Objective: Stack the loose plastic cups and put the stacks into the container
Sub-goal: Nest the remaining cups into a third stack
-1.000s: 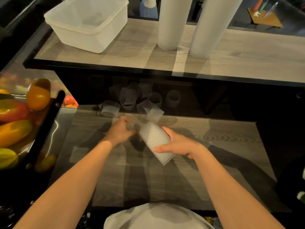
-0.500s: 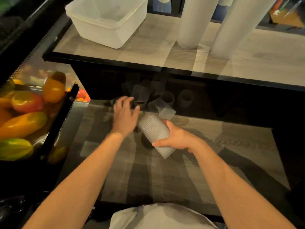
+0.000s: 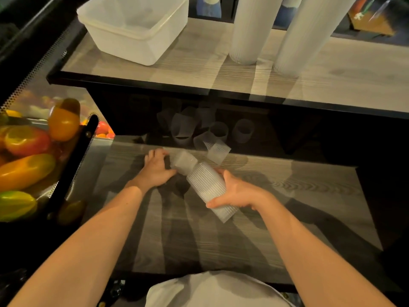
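Stack in hand: my right hand (image 3: pixel 238 191) has its fingers wrapped round a short stack of ribbed clear cups (image 3: pixel 207 188), held tilted above the lower counter (image 3: pixel 287 196), open mouth toward the left, I judge so the next cup can slide straight in.
Single cup: my left hand (image 3: pixel 156 168) grips one loose cup (image 3: pixel 183 161) right at the stack's mouth; whether it has entered the stack I cannot tell.
Look of the cups: translucent, finely ribbed, thin-walled; they blur into each other, so I cannot count the stack.
Loose cups: a cluster of cups (image 3: pixel 199 131) sits at the back of the lower counter in shadow, some upright, some tipped; one tipped cup (image 3: pixel 218 151) lies nearest the stack.
Container: the white plastic tub (image 3: pixel 124 38) stands on the upper shelf (image 3: pixel 332 78) at the left, well apart from my hands; I see no stack in it.
Tall stacks: two tall cup columns (image 3: pixel 250 29) stand upright on that shelf, right of the tub.
Surroundings: coloured fruit (image 3: pixel 26 156) shows behind glass on the left.
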`<state>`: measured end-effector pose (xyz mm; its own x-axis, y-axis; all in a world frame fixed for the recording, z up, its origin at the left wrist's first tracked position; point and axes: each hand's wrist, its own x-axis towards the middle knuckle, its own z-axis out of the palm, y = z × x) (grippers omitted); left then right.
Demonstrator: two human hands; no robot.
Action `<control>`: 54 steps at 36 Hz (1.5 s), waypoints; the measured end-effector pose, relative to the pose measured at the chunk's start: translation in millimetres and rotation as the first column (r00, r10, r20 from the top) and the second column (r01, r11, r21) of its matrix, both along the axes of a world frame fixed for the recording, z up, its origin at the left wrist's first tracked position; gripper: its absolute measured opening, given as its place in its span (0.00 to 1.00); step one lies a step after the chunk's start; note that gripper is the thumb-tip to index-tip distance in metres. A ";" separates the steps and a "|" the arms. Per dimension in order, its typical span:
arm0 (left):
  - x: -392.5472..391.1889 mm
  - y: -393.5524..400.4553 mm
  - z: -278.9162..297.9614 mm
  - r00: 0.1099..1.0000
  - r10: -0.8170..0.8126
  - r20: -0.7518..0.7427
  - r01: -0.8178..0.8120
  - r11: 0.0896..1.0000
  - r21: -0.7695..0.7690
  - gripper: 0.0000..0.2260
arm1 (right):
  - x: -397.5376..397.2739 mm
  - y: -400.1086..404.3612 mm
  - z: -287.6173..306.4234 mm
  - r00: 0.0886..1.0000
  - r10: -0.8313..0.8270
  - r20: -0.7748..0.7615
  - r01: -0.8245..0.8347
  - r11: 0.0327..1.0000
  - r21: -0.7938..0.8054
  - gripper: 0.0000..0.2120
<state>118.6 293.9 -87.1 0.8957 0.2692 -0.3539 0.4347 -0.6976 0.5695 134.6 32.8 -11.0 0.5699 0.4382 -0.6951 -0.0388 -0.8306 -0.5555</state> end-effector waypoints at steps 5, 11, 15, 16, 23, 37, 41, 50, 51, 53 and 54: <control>9.2 -16.9 8.2 0.984 -0.166 0.059 0.173 0.974 -0.148 0.36 | -3.0 -6.8 -6.8 0.999 -0.044 -0.006 0.044 0.999 -0.016 0.53; 15.7 -38.6 9.4 0.977 -0.212 0.004 0.211 0.976 0.053 0.16 | -2.6 -14.5 -7.3 0.997 -0.078 -0.025 0.079 0.997 0.024 0.50; 11.2 -55.3 17.0 0.994 0.060 0.091 -0.025 0.936 -0.350 0.11 | -3.2 -19.2 -10.8 0.990 -0.120 -0.071 0.122 0.992 0.024 0.50; 10.2 -61.1 19.0 0.992 0.076 0.106 -0.025 0.909 -0.415 0.12 | -3.1 -19.4 -12.0 0.989 -0.126 -0.073 0.127 0.992 0.017 0.51; 13.2 -94.2 35.3 0.969 0.177 0.171 -0.041 0.803 -0.594 0.15 | 1.7 -29.3 -12.9 0.990 -0.126 -0.057 0.126 0.992 0.007 0.52; 43.1 -90.4 41.3 0.750 0.603 -0.271 -0.375 0.050 -0.925 0.10 | 22.9 -58.1 -12.8 0.979 -0.203 0.005 0.203 0.979 -0.029 0.48; 44.8 -95.0 43.2 0.883 0.294 -0.365 -0.398 0.059 -0.916 0.09 | 25.5 -47.6 -10.4 0.982 -0.187 0.026 0.186 0.982 0.004 0.51; 45.8 -95.0 41.2 0.883 0.464 -0.070 -0.416 0.705 -0.574 0.13 | 28.9 -44.5 -5.1 0.994 -0.105 0.002 0.105 0.994 0.036 0.55; 45.3 -93.5 42.0 0.857 0.513 -0.051 -0.444 0.683 -0.580 0.13 | 28.1 -45.0 -3.8 0.995 -0.095 -0.002 0.095 0.995 0.040 0.54; 45.1 -90.9 44.1 0.789 0.608 -0.085 -0.503 0.559 -0.659 0.14 | 26.9 -44.9 -2.7 0.996 -0.084 -0.003 0.084 0.995 0.046 0.53; 45.7 -90.9 43.9 0.780 0.617 -0.104 -0.498 0.512 -0.699 0.15 | 26.6 -44.3 -2.3 0.997 -0.080 -0.003 0.080 0.996 0.049 0.52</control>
